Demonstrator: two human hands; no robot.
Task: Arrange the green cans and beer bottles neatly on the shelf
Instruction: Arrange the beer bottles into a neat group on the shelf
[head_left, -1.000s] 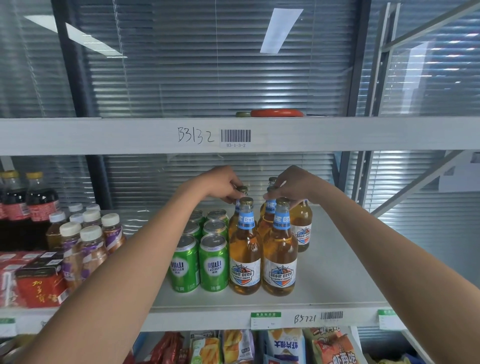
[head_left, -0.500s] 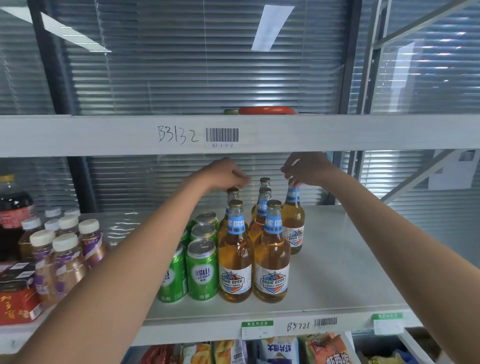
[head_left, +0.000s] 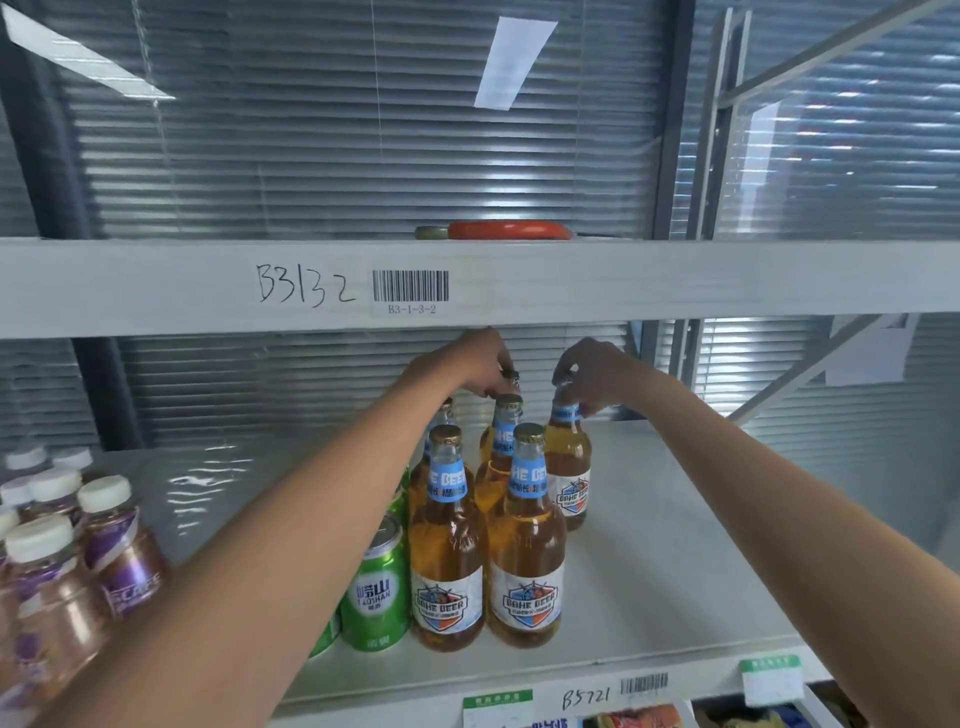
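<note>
Gripping rear beer bottle (head_left: 567, 462) necks: left hand (head_left: 480, 364), right hand (head_left: 592, 371); bare shelf (head_left: 675, 545) rightward.

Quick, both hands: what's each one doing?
Left hand: closed on a rear beer bottle's cap.
Right hand: closed on the right rear bottle's neck.

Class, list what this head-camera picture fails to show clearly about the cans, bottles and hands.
- Green cans: the left forearm hides most, so their count is unknown.
- Back-row beer bottle: only its cap shows under the left hand.
- Right hand: grip on the right rear bottle unclear.
- White-capped bottles: blurred, cut by left edge.
</note>
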